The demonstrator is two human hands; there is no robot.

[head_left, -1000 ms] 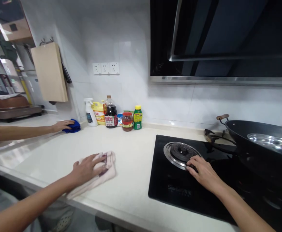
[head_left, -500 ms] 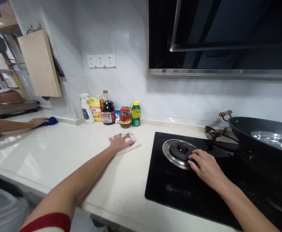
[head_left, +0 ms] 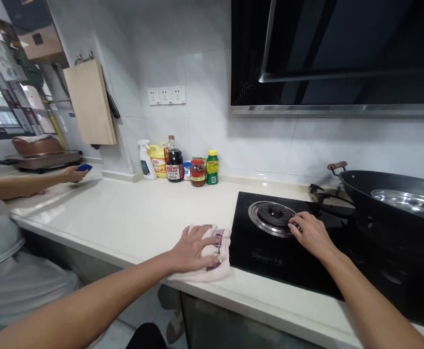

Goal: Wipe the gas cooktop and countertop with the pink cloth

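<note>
White tiles back a pale desk (head_left: 135,218) that runs along the wall to a black hob (head_left: 270,252) set into it. On the desk, just left of the hob's edge and touching it, lies a pinkish cloth (head_left: 215,259). The left hand (head_left: 193,248) presses flat on the cloth, fingers (head_left: 206,231) spread open and laid over it, gripping nothing. The right hand (head_left: 311,235) rests on the hob, its fingers (head_left: 294,224) loosely curved and open, their tips touching the right rim of the round burner (head_left: 272,217).

To the right of the burner stands a black wok (head_left: 382,198) with a wooden-tipped handle, and a metal lid (head_left: 410,202) lies inside it. A dark hood (head_left: 335,53) hangs above the hob.

Against the wall behind the desk stands a row of bottles: a spray bottle (head_left: 145,160), a yellow jug (head_left: 158,161), a dark sauce bottle (head_left: 174,160), a red-lidded jar (head_left: 197,173) and a green bottle (head_left: 212,167). Three sockets (head_left: 166,95) sit on the tiles above them, and a wooden board (head_left: 90,103) hangs further left.

At far left another person in a grey shirt reaches across the desk; their hand (head_left: 71,173) holds a blue cloth (head_left: 84,167), well apart from the pinkish one. Behind it a brown pan (head_left: 39,145) sits on a flat cooker.
</note>
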